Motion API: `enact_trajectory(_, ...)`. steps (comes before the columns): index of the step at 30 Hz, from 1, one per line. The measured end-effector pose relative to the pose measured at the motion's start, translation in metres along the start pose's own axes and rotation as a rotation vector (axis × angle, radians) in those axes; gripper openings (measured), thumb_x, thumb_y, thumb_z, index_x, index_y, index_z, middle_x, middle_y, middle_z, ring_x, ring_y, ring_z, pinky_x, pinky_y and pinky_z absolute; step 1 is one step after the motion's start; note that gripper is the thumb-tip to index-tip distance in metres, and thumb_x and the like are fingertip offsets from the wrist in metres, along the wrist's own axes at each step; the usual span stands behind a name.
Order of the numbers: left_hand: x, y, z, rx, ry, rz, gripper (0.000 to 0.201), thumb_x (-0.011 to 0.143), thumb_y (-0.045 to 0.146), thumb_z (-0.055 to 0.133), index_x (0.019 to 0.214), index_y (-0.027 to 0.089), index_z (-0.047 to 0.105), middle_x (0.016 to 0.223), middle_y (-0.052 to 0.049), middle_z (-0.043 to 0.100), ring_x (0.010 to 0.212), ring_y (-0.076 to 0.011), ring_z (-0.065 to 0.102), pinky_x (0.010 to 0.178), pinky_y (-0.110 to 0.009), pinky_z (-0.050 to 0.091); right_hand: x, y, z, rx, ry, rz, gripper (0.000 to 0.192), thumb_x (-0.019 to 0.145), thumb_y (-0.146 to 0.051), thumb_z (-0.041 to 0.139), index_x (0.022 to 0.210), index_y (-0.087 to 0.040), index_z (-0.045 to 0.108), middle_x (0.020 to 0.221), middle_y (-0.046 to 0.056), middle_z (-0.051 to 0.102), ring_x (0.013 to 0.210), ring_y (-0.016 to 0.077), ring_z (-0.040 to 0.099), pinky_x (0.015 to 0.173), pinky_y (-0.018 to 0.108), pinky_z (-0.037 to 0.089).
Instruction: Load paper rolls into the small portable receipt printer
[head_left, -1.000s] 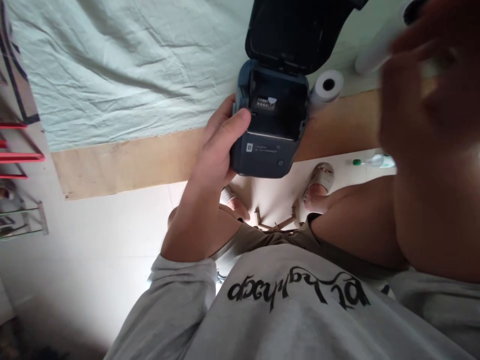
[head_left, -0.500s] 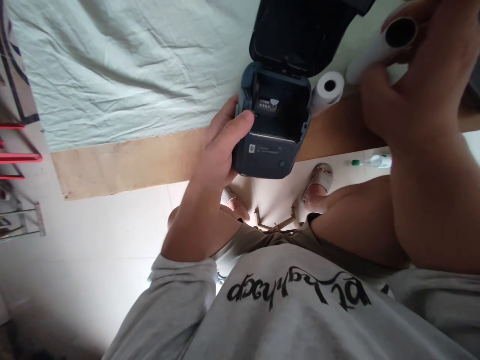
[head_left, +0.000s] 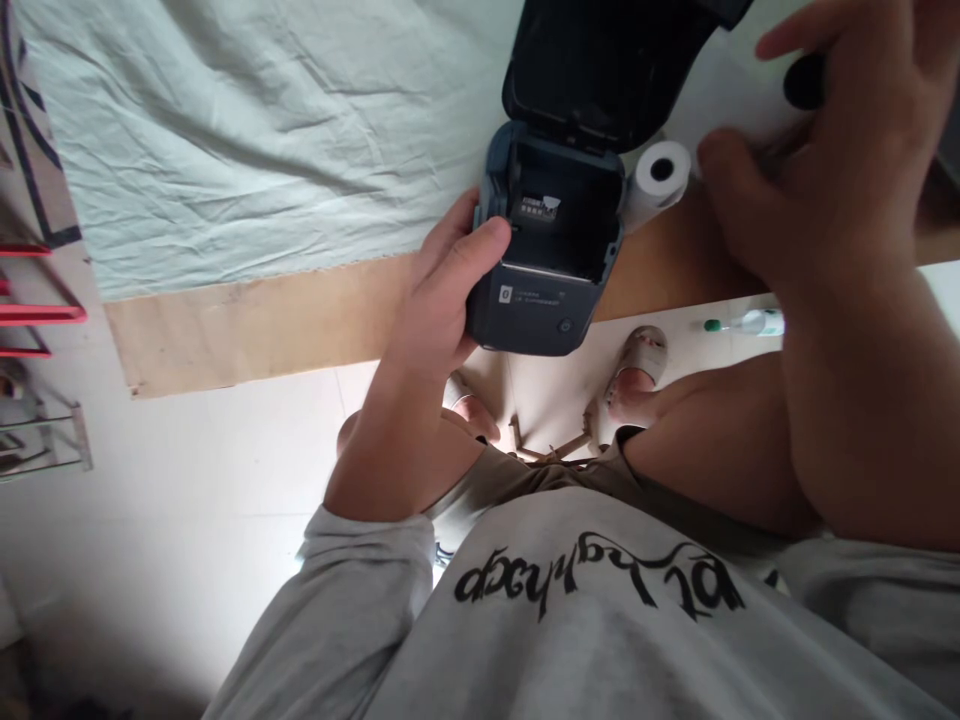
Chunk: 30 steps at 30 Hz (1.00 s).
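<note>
My left hand [head_left: 450,270] grips a dark blue-black portable label printer [head_left: 544,310] by its left side, the thumb on the edge of its open bay. Its black lid [head_left: 592,75] is flipped up, and a printed sticker shows inside the bay. My right hand [head_left: 832,150], at the upper right, is around a larger white paper roll [head_left: 739,105] with a dark hollow core. Its index finger is stretched out above the roll and its thumb is at the near side; some fingers are hidden. Between the printer and this hand stands a smaller white paper roll [head_left: 656,185].
A pale green cloth [head_left: 285,140] covers the table, leaving a bare wooden edge [head_left: 255,315] at the front. On the tiled floor lies a clear bottle with a green cap [head_left: 712,326]. Red-edged items and a wire rack [head_left: 45,440] are at the far left.
The larger roll has tilted and my right hand has turned, its index finger lifting off and its thumb shifting left. My left hand and the printer have barely moved.
</note>
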<state>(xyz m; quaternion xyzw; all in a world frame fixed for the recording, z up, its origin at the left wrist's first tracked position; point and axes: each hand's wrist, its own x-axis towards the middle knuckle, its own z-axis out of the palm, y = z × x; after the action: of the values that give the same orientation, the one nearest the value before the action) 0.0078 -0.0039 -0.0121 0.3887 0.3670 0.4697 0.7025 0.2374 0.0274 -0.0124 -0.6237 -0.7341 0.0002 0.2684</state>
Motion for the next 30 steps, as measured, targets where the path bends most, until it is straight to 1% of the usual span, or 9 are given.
enact_trajectory(2, -0.0002, 0.0005, 0.0001, 0.008, -0.012, -0.002, 0.024, 0.081, 0.034, 0.045, 0.097, 0.018, 0.052, 0.094, -0.008, 0.058, 0.082, -0.0203, 0.058, 0.067, -0.030, 0.047, -0.0004, 0.0003, -0.0007, 0.041, 0.006, -0.009, 0.054, 0.063, -0.029, 0.055, 0.113, -0.013, 0.046, 0.113, 0.008, 0.043, 0.105, 0.0131, 0.045, 0.086, 0.022, 0.041)
enact_trajectory(5, -0.0002, 0.0009, 0.0003, -0.009, -0.023, 0.008, 0.021, 0.082, 0.031, 0.044, 0.095, 0.017, 0.053, 0.091, -0.006, 0.058, 0.080, -0.0176, 0.058, 0.066, -0.029, 0.046, -0.0022, -0.0005, -0.0011, 0.149, -0.012, -0.071, 0.060, 0.062, -0.015, 0.048, 0.121, -0.014, 0.036, 0.108, 0.007, 0.048, 0.094, 0.0070, 0.050, 0.073, 0.015, 0.042)
enact_trajectory(7, 0.0003, 0.0007, 0.0002, -0.004, -0.020, 0.010, 0.021, 0.082, 0.031, 0.043, 0.094, 0.017, 0.054, 0.090, -0.006, 0.058, 0.079, -0.0172, 0.057, 0.066, -0.028, 0.047, -0.0027, -0.0007, -0.0006, 0.139, -0.025, -0.078, 0.057, 0.061, -0.013, 0.045, 0.118, -0.014, 0.041, 0.105, 0.008, 0.047, 0.096, 0.0082, 0.048, 0.079, 0.017, 0.042)
enact_trajectory(10, 0.0012, -0.0001, -0.0009, 0.012, -0.038, 0.011, 0.023, 0.081, 0.034, 0.044, 0.094, 0.018, 0.055, 0.091, -0.007, 0.058, 0.081, -0.0192, 0.058, 0.066, -0.030, 0.047, -0.0015, 0.0005, 0.0007, 0.055, 0.006, -0.056, 0.049, 0.060, -0.022, 0.053, 0.109, -0.017, 0.052, 0.106, 0.009, 0.044, 0.103, 0.0132, 0.045, 0.087, 0.023, 0.040)
enact_trajectory(15, 0.0020, -0.0013, -0.0029, 0.000, -0.023, 0.009, 0.023, 0.081, 0.033, 0.045, 0.093, 0.017, 0.055, 0.088, -0.005, 0.057, 0.081, -0.0184, 0.059, 0.065, -0.026, 0.045, -0.0011, 0.0033, 0.0021, 0.144, 0.010, -0.115, 0.062, 0.057, -0.011, 0.045, 0.119, -0.016, 0.041, 0.107, 0.007, 0.048, 0.096, 0.0098, 0.049, 0.089, 0.021, 0.041)
enact_trajectory(20, 0.0020, -0.0010, -0.0028, 0.014, -0.055, 0.020, 0.026, 0.081, 0.035, 0.044, 0.097, 0.016, 0.054, 0.092, -0.008, 0.058, 0.080, -0.0192, 0.058, 0.065, -0.028, 0.048, -0.0032, 0.0014, -0.0015, 0.013, -0.015, -0.012, 0.051, 0.065, -0.028, 0.052, 0.114, -0.019, 0.048, 0.107, 0.009, 0.044, 0.104, 0.0136, 0.045, 0.090, 0.025, 0.040)
enact_trajectory(24, 0.0023, -0.0019, -0.0021, -0.019, -0.048, 0.034, 0.023, 0.081, 0.032, 0.046, 0.094, 0.015, 0.055, 0.088, -0.006, 0.057, 0.076, -0.0153, 0.058, 0.064, -0.025, 0.050, -0.0042, -0.0027, -0.0065, 0.152, -0.069, -0.038, 0.060, 0.064, -0.010, 0.042, 0.123, -0.014, 0.036, 0.116, 0.007, 0.043, 0.101, 0.0085, 0.047, 0.085, 0.019, 0.041)
enact_trajectory(26, 0.0029, -0.0028, -0.0029, -0.027, -0.055, 0.043, 0.022, 0.081, 0.031, 0.047, 0.094, 0.015, 0.054, 0.088, -0.005, 0.058, 0.076, -0.0143, 0.058, 0.064, -0.024, 0.050, -0.0042, -0.0034, -0.0075, 0.133, -0.085, -0.036, 0.058, 0.063, -0.008, 0.042, 0.121, -0.012, 0.039, 0.112, 0.008, 0.043, 0.104, 0.0096, 0.045, 0.090, 0.021, 0.039)
enact_trajectory(30, 0.0046, -0.0049, -0.0069, -0.024, -0.077, 0.052, 0.027, 0.080, 0.035, 0.048, 0.097, 0.014, 0.053, 0.090, -0.006, 0.058, 0.078, -0.0158, 0.059, 0.063, -0.025, 0.050, -0.0033, -0.0006, -0.0068, 0.072, -0.044, -0.038, 0.054, 0.065, -0.020, 0.051, 0.119, -0.013, 0.044, 0.113, 0.009, 0.041, 0.108, 0.0128, 0.043, 0.094, 0.023, 0.038)
